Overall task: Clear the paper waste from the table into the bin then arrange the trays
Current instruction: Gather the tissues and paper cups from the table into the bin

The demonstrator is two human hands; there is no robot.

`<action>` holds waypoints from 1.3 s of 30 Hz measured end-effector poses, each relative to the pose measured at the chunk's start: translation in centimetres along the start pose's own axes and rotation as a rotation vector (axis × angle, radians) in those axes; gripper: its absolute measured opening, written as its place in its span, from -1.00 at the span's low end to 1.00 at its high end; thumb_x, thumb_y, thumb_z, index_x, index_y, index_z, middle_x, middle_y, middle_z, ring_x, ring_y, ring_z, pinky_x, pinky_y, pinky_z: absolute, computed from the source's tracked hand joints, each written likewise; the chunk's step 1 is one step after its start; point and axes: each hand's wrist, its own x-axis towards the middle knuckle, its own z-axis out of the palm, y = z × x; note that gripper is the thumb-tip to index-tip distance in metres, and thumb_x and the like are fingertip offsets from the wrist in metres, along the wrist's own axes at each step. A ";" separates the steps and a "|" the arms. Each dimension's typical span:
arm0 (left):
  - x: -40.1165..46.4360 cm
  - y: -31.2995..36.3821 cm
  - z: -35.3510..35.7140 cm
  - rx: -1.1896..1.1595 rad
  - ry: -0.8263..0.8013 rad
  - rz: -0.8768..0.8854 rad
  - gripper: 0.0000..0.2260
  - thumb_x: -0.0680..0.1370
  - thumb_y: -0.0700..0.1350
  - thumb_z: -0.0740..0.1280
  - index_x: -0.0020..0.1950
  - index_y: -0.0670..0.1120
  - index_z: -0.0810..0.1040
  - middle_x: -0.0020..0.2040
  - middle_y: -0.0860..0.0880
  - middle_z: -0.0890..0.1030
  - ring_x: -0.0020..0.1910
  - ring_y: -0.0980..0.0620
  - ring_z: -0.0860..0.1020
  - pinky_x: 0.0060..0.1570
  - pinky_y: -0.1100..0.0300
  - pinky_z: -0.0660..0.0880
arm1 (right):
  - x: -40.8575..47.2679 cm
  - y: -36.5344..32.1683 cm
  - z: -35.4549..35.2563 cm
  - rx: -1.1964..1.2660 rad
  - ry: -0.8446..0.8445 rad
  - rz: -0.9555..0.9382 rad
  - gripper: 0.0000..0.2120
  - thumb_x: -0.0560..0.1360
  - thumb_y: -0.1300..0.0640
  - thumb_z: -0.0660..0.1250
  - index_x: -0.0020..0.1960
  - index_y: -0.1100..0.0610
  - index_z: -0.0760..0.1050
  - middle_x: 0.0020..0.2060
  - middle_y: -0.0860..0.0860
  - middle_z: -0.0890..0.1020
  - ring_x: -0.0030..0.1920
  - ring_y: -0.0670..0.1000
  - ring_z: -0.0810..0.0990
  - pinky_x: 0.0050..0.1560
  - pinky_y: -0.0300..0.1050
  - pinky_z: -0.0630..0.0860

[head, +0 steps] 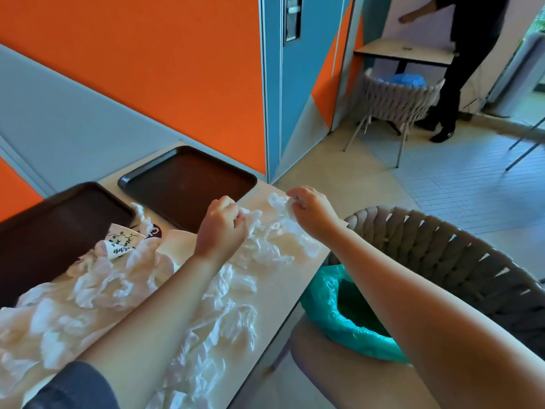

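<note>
Crumpled white paper napkins cover most of the pale table. My left hand is closed on a napkin wad near the table's far middle. My right hand pinches another crumpled napkin at the far right corner. Two dark brown trays lie at the back: one empty by the wall, the other at the left with printed paper against its edge. A bin lined with a green bag sits on the chair seat right of the table, under my right forearm.
A woven grey chair holds the bin at the right. An orange and grey wall runs behind the table. Farther back stand another woven chair with a blue bag, a small table, and a person in dark clothes.
</note>
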 end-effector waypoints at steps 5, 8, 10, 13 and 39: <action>1.0 2.8 1.4 -0.043 -0.042 0.004 -0.82 0.39 -0.19 0.09 -0.41 -0.21 0.30 -0.31 -0.11 0.40 -0.21 -0.06 0.36 -0.28 0.04 0.35 | -0.8 1.6 -3.4 -0.021 0.036 -0.006 -0.71 0.48 0.35 0.15 0.13 0.26 0.53 0.10 0.18 0.59 0.12 0.15 0.52 0.10 -0.17 0.38; 1.2 5.3 3.1 -0.087 -0.111 -0.003 -0.85 0.36 -0.20 0.09 -0.42 -0.18 0.28 -0.32 -0.07 0.38 -0.20 -0.06 0.35 -0.26 0.17 0.23 | -1.7 3.8 -5.5 -0.035 0.044 0.025 -0.72 0.47 0.35 0.17 0.12 0.27 0.54 0.08 0.19 0.60 0.10 0.17 0.54 0.09 -0.14 0.41; 1.3 6.5 4.0 -0.106 -0.183 -0.013 -0.83 0.38 -0.20 0.11 -0.41 -0.23 0.33 -0.32 -0.04 0.40 -0.18 -0.04 0.35 -0.27 0.19 0.19 | -2.1 5.0 -6.5 -0.031 0.034 0.059 -0.71 0.48 0.33 0.17 0.14 0.24 0.54 0.09 0.18 0.60 0.10 0.16 0.54 0.11 -0.13 0.43; 1.2 9.1 6.1 -0.155 -0.293 -0.022 -0.75 0.43 -0.27 0.23 -0.44 -0.14 0.32 -0.36 0.01 0.37 -0.22 -0.03 0.36 -0.34 0.20 0.20 | -3.2 7.6 -8.2 -0.018 0.017 0.110 -0.71 0.46 0.33 0.18 0.11 0.22 0.55 0.05 0.17 0.63 0.06 0.16 0.57 0.09 -0.08 0.47; -8.7 14.9 25.5 -0.006 -0.829 -0.247 -0.79 0.50 -0.21 0.23 0.09 -0.06 0.55 0.07 -0.07 0.57 0.07 -0.08 0.51 0.11 0.04 0.46 | -13.6 28.7 -4.3 -0.257 -0.630 0.354 -0.70 0.51 0.10 0.20 0.14 0.23 0.52 0.11 0.19 0.57 0.14 0.22 0.49 0.14 -0.03 0.42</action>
